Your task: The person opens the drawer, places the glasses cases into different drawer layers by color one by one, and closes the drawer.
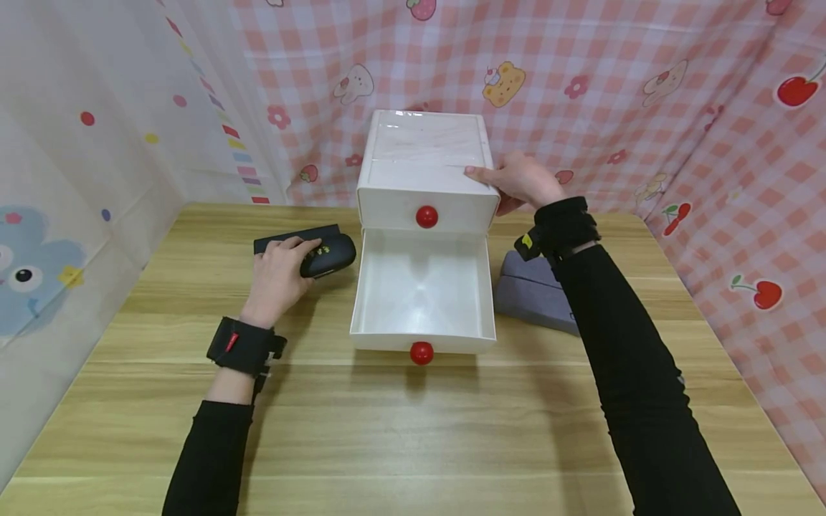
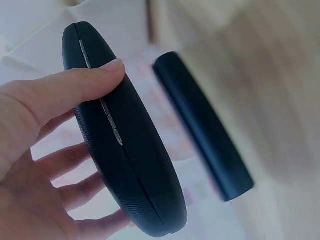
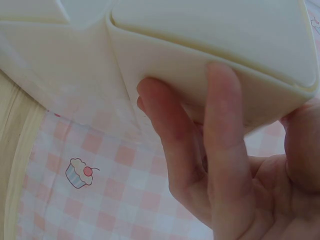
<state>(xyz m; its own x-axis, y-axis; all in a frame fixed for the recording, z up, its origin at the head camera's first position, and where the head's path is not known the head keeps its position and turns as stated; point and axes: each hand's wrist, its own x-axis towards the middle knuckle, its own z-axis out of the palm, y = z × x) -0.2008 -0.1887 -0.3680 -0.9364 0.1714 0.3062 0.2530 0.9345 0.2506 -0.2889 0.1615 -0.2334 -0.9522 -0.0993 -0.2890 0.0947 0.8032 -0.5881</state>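
Observation:
My left hand [image 1: 279, 276] holds a black hinged glasses case [image 1: 337, 252] above the left side of the table. In the left wrist view the thumb lies across the seam of the glasses case [image 2: 142, 160], and the fingers curl behind it. A second, flatter dark case [image 1: 310, 233] lies just beyond. At the centre stands a small white drawer cabinet [image 1: 429, 140]; its lower drawer [image 1: 422, 342] is pulled out with nothing inside, and the upper one is closed. My right hand [image 1: 525, 179] grips the cabinet's upper right corner, thumb on top and fingers against the side.
Right of the drawer, partly under the right forearm, lies a grey case [image 1: 532, 294]. Red round knobs [image 1: 421, 352] project from the drawer fronts. A pink checked curtain [image 1: 426, 64] hangs close behind the wooden table [image 1: 413, 444].

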